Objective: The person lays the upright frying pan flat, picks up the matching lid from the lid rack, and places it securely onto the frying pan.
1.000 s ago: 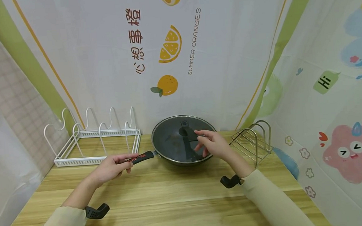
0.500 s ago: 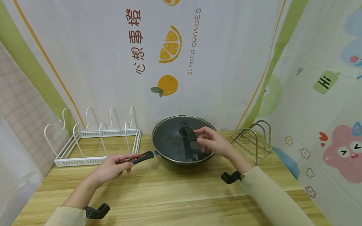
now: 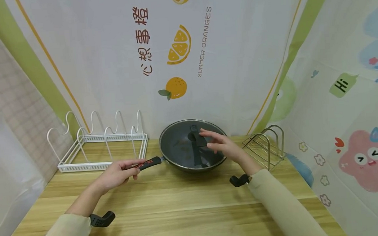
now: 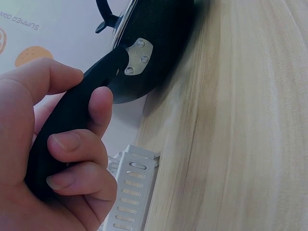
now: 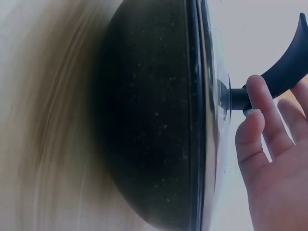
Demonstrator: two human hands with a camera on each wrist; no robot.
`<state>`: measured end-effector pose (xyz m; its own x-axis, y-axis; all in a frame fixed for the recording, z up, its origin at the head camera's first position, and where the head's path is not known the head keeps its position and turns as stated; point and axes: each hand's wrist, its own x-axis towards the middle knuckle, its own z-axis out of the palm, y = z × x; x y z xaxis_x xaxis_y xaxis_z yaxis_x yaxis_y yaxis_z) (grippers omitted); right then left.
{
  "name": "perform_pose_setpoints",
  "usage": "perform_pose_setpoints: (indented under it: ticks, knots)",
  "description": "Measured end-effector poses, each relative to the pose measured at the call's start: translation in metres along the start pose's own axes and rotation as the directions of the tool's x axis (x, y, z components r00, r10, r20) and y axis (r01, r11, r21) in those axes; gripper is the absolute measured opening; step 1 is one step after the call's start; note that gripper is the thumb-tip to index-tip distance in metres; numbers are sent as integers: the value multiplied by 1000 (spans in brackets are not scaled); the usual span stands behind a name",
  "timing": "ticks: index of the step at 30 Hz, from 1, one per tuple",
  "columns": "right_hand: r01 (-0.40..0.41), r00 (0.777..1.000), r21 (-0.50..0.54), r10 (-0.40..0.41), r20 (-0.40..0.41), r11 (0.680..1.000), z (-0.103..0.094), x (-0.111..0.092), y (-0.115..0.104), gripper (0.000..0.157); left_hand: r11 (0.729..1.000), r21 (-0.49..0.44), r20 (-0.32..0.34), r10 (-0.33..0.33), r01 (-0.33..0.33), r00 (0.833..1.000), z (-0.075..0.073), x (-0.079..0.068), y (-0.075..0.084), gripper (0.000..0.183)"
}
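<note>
A dark wok [image 3: 189,170] with a glass lid [image 3: 181,149] sits at the back of the table. My left hand [image 3: 121,174] grips its black side handle [image 4: 72,106], fingers curled round the underside and thumb along the top. Over the lid, my right hand [image 3: 224,146] has its fingers loosely extended and spread. Its fingertips are right at the black lid handle [image 3: 197,137], overlapping it in the right wrist view, with the thumb apart from the index finger. The lid rests level on the rim of the wok [image 5: 144,120].
Left of the wok stands a white wire rack [image 3: 88,166] with upright dividers. A small metal wire rack [image 3: 268,147] is to its right. Printed cloth curtains [image 3: 115,82] hang behind the wooden table [image 3: 181,212].
My right hand's fingers have lifted and spread slightly at the lid handle. The left hand keeps its grip and the wok stays put. The head view has shifted a little.
</note>
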<state>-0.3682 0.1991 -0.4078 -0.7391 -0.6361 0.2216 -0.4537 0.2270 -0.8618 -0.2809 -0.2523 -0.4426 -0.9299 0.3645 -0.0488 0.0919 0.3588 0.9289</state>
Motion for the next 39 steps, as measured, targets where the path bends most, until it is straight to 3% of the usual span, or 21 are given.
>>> perform_pose_setpoints:
  ticks: [7,17,25,39]
  knots:
    - [13,999,82,-15,32,997,-2,4,4,53,1000,-7,10,0,0,1000,0,0,-1,50]
    - [-14,998,67,10,59,998,1,8,-1,55,1000,-4,5,5,-5,1000,-1,0,0,50]
    - [-71,997,-11,71,16,997,8,6,-10,54,1000,-10,7,4,-4,1000,-1,-1,-1,50]
    - [-64,998,-141,61,-28,988,14,10,-11,53,1000,-3,-5,-4,4,1000,0,0,0,50]
